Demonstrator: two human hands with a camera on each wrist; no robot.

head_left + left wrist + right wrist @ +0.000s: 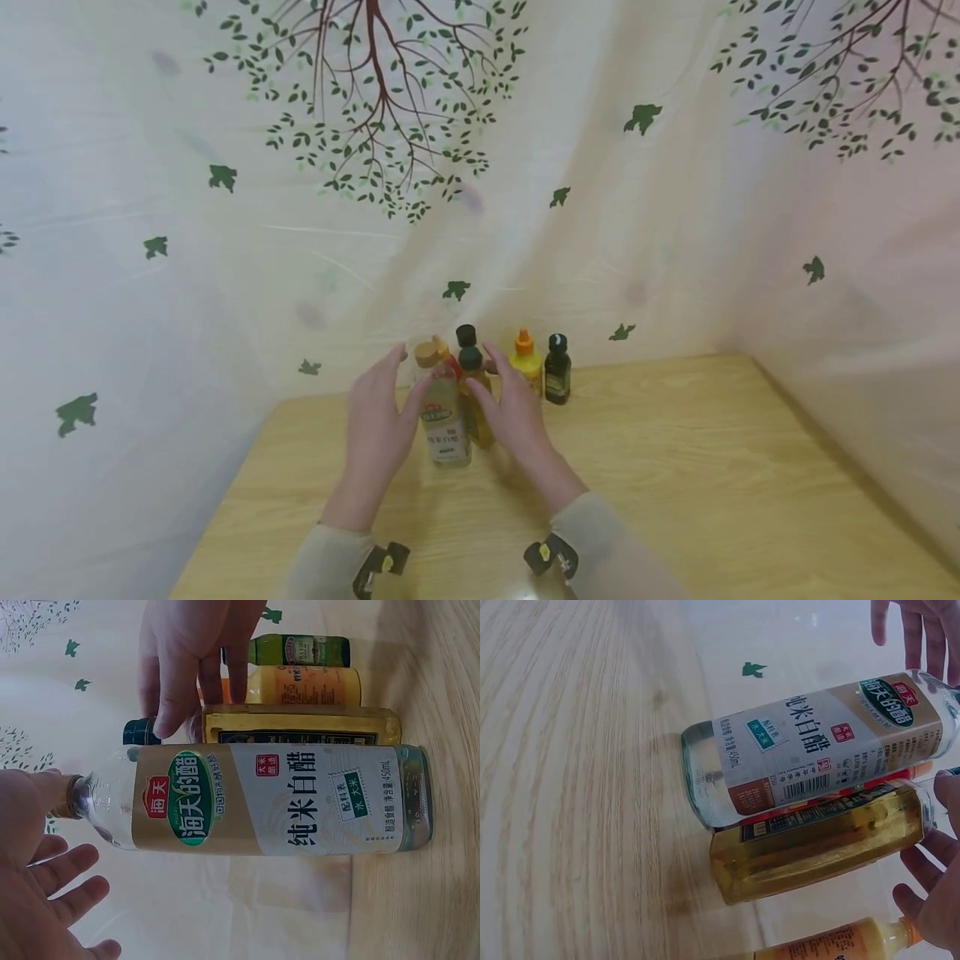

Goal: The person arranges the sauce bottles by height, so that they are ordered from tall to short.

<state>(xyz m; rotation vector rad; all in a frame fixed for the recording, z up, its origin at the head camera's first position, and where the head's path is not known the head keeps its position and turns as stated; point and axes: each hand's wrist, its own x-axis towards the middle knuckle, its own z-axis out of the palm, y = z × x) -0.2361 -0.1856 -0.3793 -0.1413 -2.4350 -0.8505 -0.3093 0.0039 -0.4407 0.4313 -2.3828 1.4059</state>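
A clear glass vinegar bottle (444, 427) with a tan cap and a pale label stands upright on the table. Close on its right is a bottle of golden liquid (817, 844) with a dark cap. My left hand (378, 421) is beside the vinegar bottle's neck, fingers spread and thumb near the cap; any contact there is unclear. Around the right side of the golden bottle's upper part, my right hand (520, 414) holds its fingers apart and loosely bent, without a visible grip. Behind these two, a black-capped bottle (466, 335) and something red (452, 362) are mostly hidden.
Right of my right hand stand a yellow squeeze bottle (527, 365) with an orange nozzle cap and a small dark green bottle (557, 375). The wooden table (675, 467) meets a hanging sheet (675, 250) printed with leaves and branches behind the bottles.
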